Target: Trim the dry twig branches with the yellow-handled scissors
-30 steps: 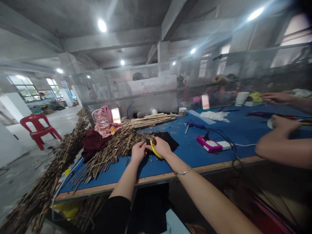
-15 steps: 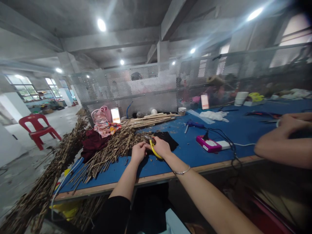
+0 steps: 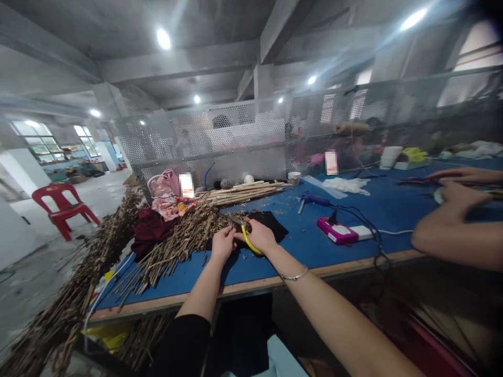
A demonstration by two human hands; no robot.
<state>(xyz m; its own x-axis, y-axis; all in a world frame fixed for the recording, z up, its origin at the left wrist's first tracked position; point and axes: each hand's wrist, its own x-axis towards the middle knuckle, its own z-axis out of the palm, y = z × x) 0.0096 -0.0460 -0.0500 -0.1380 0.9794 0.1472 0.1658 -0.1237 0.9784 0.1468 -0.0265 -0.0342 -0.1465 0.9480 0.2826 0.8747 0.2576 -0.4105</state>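
My right hand [image 3: 260,236] is closed round yellow-handled pruning shears [image 3: 248,240], whose metal blades point up and to the left over the dried plant pieces. Beside it my left hand [image 3: 223,244] is pinched, its fingertips close to my right fingers; whatever it holds is hidden or too small to name. Under both hands lies a black cloth or sheet [image 3: 271,224]. A heap of dried brown stalks [image 3: 173,246] spreads across the blue table [image 3: 298,254] to the left of my hands.
Behind the stalks lie a bundle of light sticks [image 3: 247,192] and a dark red cloth [image 3: 151,230]. To the right are a blue glue gun [image 3: 312,200] and a magenta power strip [image 3: 334,231] with cables. A co-worker's hands [image 3: 463,191] are at the far right. A red chair [image 3: 65,209] stands left.
My hands and the shears stay almost in place. At the far right, the co-worker's hands have shifted, one now stretched out above the other.
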